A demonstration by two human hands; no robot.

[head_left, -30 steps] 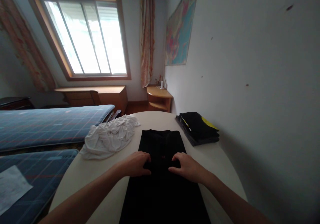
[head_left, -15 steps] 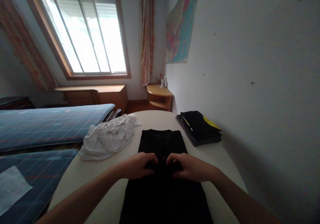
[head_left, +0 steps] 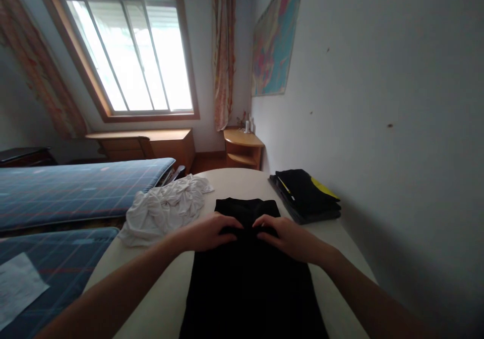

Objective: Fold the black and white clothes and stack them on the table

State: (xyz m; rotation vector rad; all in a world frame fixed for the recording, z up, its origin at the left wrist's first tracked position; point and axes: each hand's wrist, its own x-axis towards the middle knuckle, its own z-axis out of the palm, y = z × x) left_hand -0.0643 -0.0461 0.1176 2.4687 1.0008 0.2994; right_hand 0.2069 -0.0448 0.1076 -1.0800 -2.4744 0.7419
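Observation:
A black garment (head_left: 251, 288) lies lengthwise down the middle of the table, its far end neatly squared. My left hand (head_left: 212, 232) grips its cloth from the left side, thumb and fingers curled around the fabric. Facing it, my right hand (head_left: 285, 235) pinches the same garment from the right. The fingertips of both hands nearly meet over the garment's centre line. Dark cloth hides exactly how much fabric each hand has hold of.
The round white table (head_left: 238, 176) stands beside a wall. A crumpled white cloth (head_left: 166, 208) lies at the left, and a stack of folded dark clothes (head_left: 304, 195) at the right. Plaid-covered mattresses (head_left: 86, 187) are at the left; a paper (head_left: 18, 291) rests on the nearer one.
Both hands have moved away from me along the garment, toward its far end. The small reddish mark seen between them earlier is now out of sight.

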